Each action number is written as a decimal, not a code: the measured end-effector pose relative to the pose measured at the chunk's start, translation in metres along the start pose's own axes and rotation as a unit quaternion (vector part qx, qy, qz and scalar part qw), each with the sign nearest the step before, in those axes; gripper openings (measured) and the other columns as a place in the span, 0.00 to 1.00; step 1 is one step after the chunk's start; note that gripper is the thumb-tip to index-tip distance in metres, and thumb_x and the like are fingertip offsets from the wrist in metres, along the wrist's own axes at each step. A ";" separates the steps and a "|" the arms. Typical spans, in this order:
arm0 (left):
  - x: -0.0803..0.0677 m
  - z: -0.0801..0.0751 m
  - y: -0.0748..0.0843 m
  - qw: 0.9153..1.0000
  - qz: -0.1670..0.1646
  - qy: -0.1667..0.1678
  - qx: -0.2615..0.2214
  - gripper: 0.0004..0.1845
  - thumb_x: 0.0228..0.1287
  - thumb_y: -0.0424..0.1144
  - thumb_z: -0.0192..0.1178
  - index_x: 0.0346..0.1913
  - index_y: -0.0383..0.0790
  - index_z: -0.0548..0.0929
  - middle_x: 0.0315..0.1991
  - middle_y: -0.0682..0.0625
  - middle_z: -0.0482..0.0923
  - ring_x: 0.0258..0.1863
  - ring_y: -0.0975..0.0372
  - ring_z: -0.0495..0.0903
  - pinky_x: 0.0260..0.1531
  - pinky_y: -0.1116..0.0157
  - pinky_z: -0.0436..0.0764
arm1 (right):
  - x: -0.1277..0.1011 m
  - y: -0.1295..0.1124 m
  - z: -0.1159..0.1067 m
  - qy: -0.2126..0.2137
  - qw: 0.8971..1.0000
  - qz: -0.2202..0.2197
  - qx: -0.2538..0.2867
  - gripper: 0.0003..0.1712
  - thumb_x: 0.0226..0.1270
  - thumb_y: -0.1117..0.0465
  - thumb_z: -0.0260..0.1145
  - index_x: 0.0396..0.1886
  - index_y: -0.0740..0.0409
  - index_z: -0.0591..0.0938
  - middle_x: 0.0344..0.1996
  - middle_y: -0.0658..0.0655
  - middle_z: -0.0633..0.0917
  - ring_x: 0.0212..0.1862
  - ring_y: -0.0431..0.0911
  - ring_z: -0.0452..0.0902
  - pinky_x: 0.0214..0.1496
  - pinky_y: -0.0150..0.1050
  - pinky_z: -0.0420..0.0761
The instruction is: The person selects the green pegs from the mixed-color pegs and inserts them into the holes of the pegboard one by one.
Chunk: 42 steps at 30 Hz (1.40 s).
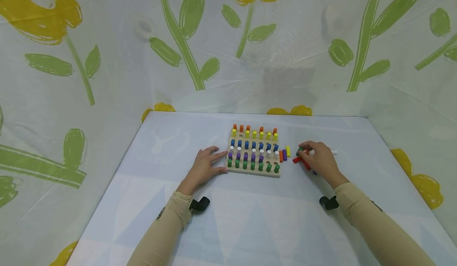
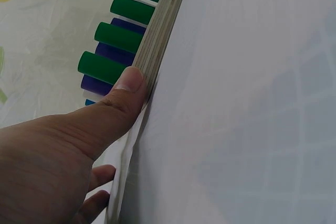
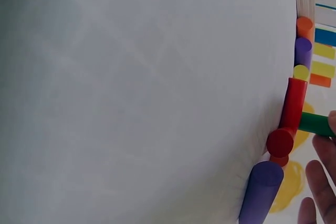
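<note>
A wooden pegboard [image 1: 254, 172] stands on the table with rows of orange, yellow, blue, white, purple and green pegs, some holes unfilled. My left hand [image 1: 204, 166] rests at the board's left side, fingers fairly straight. Its thumb [image 2: 130, 80] presses the board's edge beside the green pegs [image 2: 119, 36]. To the right of the board, my right hand [image 1: 321, 159] pinches a loose green peg [image 3: 315, 123] between thumb and finger. Red pegs [image 3: 294, 103] lie right under it, partly covered by the hand in the head view.
Between board and right hand lie an orange peg [image 1: 281, 156], a purple peg [image 1: 284, 155] and a yellow peg [image 1: 288, 151]. A white peg [image 1: 334, 152] pokes out beyond the right hand, another purple peg [image 3: 261, 192] nearer its wrist. Flower-printed sheeting [image 1: 228, 79] surrounds the table.
</note>
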<state>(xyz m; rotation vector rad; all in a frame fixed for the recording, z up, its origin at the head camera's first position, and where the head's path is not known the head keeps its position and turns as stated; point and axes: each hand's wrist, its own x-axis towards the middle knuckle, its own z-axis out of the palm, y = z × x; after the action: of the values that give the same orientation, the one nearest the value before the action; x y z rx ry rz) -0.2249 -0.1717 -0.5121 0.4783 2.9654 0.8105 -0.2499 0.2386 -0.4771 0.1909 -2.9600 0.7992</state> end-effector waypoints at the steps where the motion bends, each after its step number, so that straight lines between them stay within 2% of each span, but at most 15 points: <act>1: 0.000 0.000 0.000 1.000 -0.001 0.000 0.001 0.38 0.59 0.57 0.72 0.73 0.56 0.74 0.74 0.42 0.65 0.76 0.46 0.59 0.77 0.41 0.45 | 0.000 0.000 0.000 0.002 1.000 -0.004 -0.001 0.18 0.73 0.57 0.68 0.56 0.62 0.83 0.47 0.63 0.85 0.51 0.59 0.74 0.55 0.59 0.78; 13: -0.001 -0.002 0.003 1.000 -0.004 -0.003 0.002 0.38 0.59 0.57 0.72 0.73 0.55 0.74 0.74 0.41 0.65 0.76 0.46 0.59 0.77 0.41 0.45 | -0.004 -0.004 0.000 0.004 1.000 -0.009 0.005 0.18 0.73 0.57 0.68 0.56 0.62 0.83 0.47 0.63 0.86 0.51 0.59 0.74 0.54 0.58 0.78; 19: 0.000 -0.001 0.002 1.000 -0.007 -0.006 0.001 0.39 0.59 0.57 0.72 0.73 0.55 0.74 0.74 0.41 0.64 0.76 0.46 0.58 0.77 0.42 0.45 | -0.006 -0.008 0.000 0.000 1.000 -0.014 0.010 0.19 0.73 0.56 0.68 0.56 0.62 0.83 0.47 0.63 0.86 0.53 0.60 0.75 0.57 0.61 0.77; 29: -0.001 -0.003 0.003 1.000 0.002 -0.007 0.002 0.37 0.60 0.56 0.71 0.73 0.55 0.74 0.74 0.41 0.64 0.76 0.46 0.58 0.77 0.42 0.44 | -0.008 -0.009 0.001 0.017 0.996 -0.081 0.015 0.15 0.71 0.59 0.70 0.52 0.61 0.85 0.43 0.60 0.88 0.48 0.55 0.79 0.49 0.54 0.80; 37: -0.001 -0.003 0.003 1.000 -0.003 -0.010 0.001 0.38 0.61 0.57 0.71 0.73 0.56 0.73 0.75 0.42 0.63 0.77 0.47 0.57 0.78 0.43 0.43 | -0.008 -0.013 0.004 0.013 0.995 -0.093 0.018 0.15 0.71 0.58 0.70 0.53 0.61 0.85 0.43 0.59 0.89 0.48 0.55 0.80 0.51 0.56 0.81; 42: -0.002 -0.005 0.005 1.000 -0.001 -0.006 -0.004 0.37 0.60 0.56 0.71 0.73 0.54 0.74 0.74 0.41 0.64 0.76 0.46 0.58 0.78 0.43 0.44 | -0.010 -0.016 0.006 0.003 0.995 -0.101 0.025 0.16 0.70 0.59 0.71 0.53 0.61 0.85 0.44 0.59 0.88 0.47 0.54 0.80 0.50 0.54 0.83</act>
<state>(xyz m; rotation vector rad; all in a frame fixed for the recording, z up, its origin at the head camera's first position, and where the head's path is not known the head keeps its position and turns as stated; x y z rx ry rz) -0.2215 -0.1703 -0.5055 0.4772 2.9503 0.8144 -0.2382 0.2234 -0.4752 0.4816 -2.8557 0.8444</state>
